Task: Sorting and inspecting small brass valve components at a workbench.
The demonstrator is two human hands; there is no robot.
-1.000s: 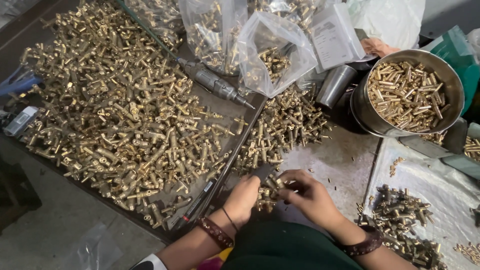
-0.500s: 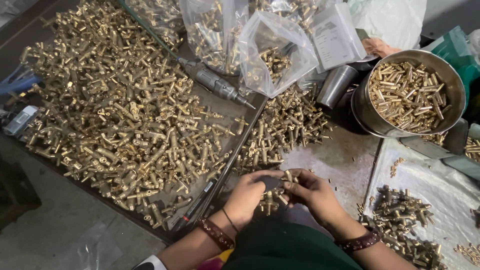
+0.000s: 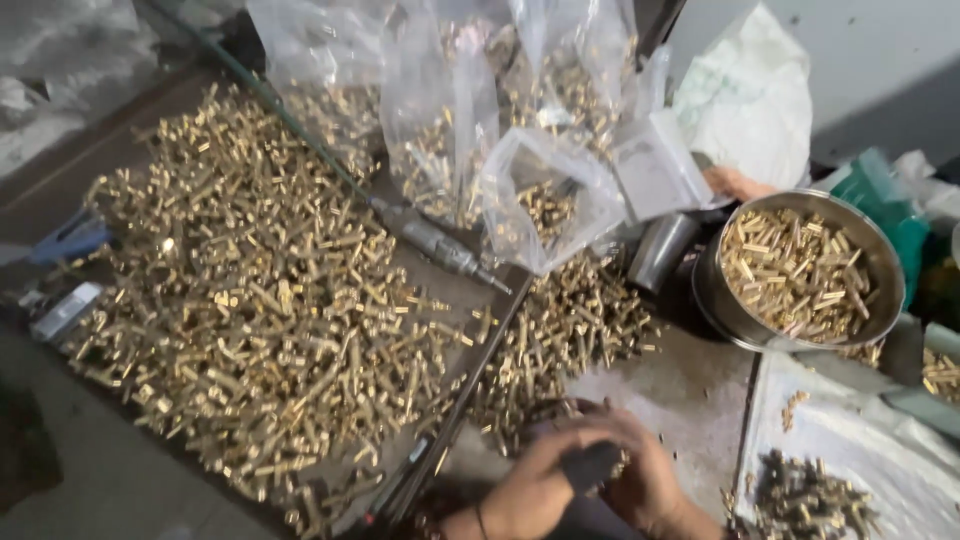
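Note:
My left hand (image 3: 528, 490) and my right hand (image 3: 650, 478) meet at the bottom edge of the view, just below a small pile of brass fittings (image 3: 570, 330). Both hands close around a dark cylindrical tool (image 3: 592, 465) held between them. The fingers are blurred by motion, so any small brass piece held with the tool is hidden. My wrists run off the bottom of the frame.
A wide heap of brass fittings (image 3: 250, 300) covers the dark tray on the left. Clear plastic bags (image 3: 470, 130) of fittings stand behind. A pneumatic tool (image 3: 435, 240) lies on the tray edge. A metal bowl (image 3: 800, 270) of fittings sits right, darker parts (image 3: 810, 500) on a white sheet.
The view has tilted up, so my hands sit lower in the frame. They have drawn together around the dark tool, and the brass pieces seen between them earlier are hidden.

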